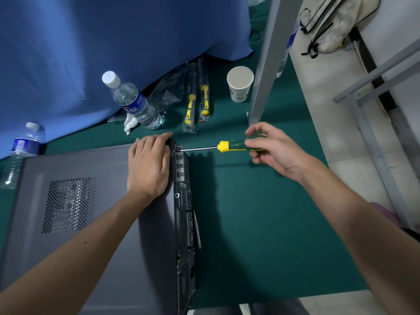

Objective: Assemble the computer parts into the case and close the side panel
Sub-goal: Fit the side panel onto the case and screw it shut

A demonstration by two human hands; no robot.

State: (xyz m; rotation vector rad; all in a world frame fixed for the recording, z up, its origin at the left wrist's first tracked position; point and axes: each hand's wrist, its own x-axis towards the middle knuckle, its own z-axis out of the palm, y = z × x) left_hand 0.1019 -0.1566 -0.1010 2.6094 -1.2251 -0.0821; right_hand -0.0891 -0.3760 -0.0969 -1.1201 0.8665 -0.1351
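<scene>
Case (95,223) lies on its side on the green tabletop (261,223), grey side panel (68,169) facing up, with a perforated vent patch toward its left. Rear face of the case points right, showing slot covers and port cutouts along the edge.

Left hand (148,164) rests flat on the panel at its far right corner, fingers straight and together, fingertips at the panel's far edge.

Right hand (272,148) grips the green handle of a screwdriver (227,147), fingers curled round it. Yellow collar sits just ahead of the fingers. Shaft runs level to the left; tip meets the rear face of the case at its far upper corner, just beside the left hand. The screw itself is too small to make out.

Beyond the case: two bagged yellow-handled tools (197,105) lying side by side, a paper cup (239,84) standing upright to their right, a water bottle (134,102) leaning, with crumpled tissue (130,125) at its base. A second bottle (21,151) stands at the left edge, just beside the case. Blue cloth (113,42) hangs behind. A grey metal post (268,64) rises from the tabletop near the cup. A bag (336,21) lies on the floor at far right.
</scene>
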